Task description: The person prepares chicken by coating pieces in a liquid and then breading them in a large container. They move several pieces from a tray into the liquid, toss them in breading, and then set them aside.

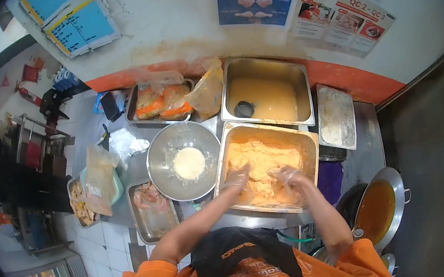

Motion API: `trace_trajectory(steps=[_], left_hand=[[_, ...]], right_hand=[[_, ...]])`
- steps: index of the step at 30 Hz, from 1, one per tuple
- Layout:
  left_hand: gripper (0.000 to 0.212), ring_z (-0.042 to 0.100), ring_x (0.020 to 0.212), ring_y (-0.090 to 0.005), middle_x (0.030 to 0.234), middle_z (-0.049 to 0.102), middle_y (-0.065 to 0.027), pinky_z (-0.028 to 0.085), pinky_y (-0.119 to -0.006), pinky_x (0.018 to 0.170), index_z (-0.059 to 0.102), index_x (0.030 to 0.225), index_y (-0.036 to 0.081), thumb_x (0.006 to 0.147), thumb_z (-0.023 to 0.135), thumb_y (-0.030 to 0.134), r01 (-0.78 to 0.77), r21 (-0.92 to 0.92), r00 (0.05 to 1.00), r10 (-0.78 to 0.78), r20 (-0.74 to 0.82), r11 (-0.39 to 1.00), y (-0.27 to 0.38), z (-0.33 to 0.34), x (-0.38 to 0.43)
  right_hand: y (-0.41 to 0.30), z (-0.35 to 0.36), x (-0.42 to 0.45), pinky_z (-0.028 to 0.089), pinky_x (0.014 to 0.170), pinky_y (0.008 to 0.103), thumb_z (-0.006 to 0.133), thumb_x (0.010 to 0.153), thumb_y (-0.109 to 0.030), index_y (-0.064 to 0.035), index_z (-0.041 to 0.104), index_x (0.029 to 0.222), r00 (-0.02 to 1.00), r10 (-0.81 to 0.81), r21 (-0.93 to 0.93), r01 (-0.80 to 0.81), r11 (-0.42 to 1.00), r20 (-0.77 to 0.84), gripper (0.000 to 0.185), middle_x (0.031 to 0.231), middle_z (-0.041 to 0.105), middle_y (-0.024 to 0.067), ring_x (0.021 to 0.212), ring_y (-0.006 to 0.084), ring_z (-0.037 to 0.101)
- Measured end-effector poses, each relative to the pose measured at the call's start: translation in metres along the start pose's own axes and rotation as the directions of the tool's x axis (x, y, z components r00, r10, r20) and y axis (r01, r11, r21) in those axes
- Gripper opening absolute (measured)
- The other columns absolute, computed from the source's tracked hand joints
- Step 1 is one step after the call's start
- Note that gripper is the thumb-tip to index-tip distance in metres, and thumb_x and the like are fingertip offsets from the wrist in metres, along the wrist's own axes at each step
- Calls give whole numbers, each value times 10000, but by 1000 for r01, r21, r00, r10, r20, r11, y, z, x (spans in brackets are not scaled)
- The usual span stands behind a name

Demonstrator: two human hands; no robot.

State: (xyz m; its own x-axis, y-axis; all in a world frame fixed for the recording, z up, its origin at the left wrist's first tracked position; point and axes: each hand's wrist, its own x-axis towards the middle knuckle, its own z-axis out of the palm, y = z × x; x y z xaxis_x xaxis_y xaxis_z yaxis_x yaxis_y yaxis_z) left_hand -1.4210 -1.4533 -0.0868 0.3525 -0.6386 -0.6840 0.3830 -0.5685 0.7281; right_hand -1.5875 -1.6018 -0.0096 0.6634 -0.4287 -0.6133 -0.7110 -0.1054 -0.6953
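Observation:
A deep steel pan of pale orange breading flour stands before me. My left hand, in a clear plastic glove, is in the flour at the pan's left side. Gloved likewise, my right hand rests in the flour on the right. Flour and blur hide the fingertips of both, so whether they grip anything is unclear. To the left is a steel mixing bowl with pale powder at its bottom. Behind the flour pan, a second deep pan holds cloudy liquid and a dark round cup.
Raw meat lies in a steel tray at lower left. Bagged food fills another tray near the wall. A wok of brown oil stands at right, below a floury tray. At far left, a person in dark clothes is near another food tray.

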Motion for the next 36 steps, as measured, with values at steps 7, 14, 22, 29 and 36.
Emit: trace_trajectory(steps=[7, 14, 22, 29, 36], left_hand=[[734, 610, 1186, -302, 1282, 645, -218, 455, -419, 978, 555, 1367, -30, 974, 503, 587, 80, 531, 997, -65, -47, 843, 70, 30, -26], [558, 661, 954, -286, 1068, 688, -202, 520, -418, 814, 646, 1187, -28, 919, 583, 457, -16, 366, 999, 31, -36, 930, 53, -10, -9], [654, 581, 1237, -303, 1383, 585, -188, 461, -426, 976, 577, 1377, 47, 922, 556, 516, 55, 318, 996, -32, -77, 947, 61, 2, 33], [558, 585, 1107, -262, 1227, 649, -113, 423, -409, 981, 640, 1256, 26, 985, 481, 488, -46, 127, 999, 49, -16, 991, 104, 13, -37], [571, 608, 1132, -276, 1268, 644, -147, 469, -398, 936, 638, 1264, 63, 932, 541, 517, -47, 121, 999, 45, 20, 992, 117, 15, 20]], right_hand=[[2, 33, 9, 499, 912, 302, 694, 892, -101, 0, 652, 1225, 990, -46, 469, 106, 877, -137, 350, 1069, 715, 81, 1034, 173, 637], [-61, 2, -36, 548, 809, 364, 799, 817, -233, -23, 681, 1182, 943, -255, 279, 308, 910, -213, 437, 1045, 741, 92, 968, 216, 704], [-3, -12, 27, 542, 913, 319, 517, 951, -13, -11, 497, 1413, 984, -128, -624, 175, 761, 120, 462, 1368, 582, 172, 1123, 211, 645], [-45, 3, -33, 495, 1000, 393, 612, 917, -100, -22, 414, 1469, 971, -202, 771, 225, 595, -128, 591, 1351, 569, 215, 1202, 298, 599], [89, -45, 82, 555, 854, 353, 703, 921, -272, -26, 617, 1269, 952, 3, -31, -13, 999, -305, 434, 1149, 698, 121, 1023, 221, 664]])
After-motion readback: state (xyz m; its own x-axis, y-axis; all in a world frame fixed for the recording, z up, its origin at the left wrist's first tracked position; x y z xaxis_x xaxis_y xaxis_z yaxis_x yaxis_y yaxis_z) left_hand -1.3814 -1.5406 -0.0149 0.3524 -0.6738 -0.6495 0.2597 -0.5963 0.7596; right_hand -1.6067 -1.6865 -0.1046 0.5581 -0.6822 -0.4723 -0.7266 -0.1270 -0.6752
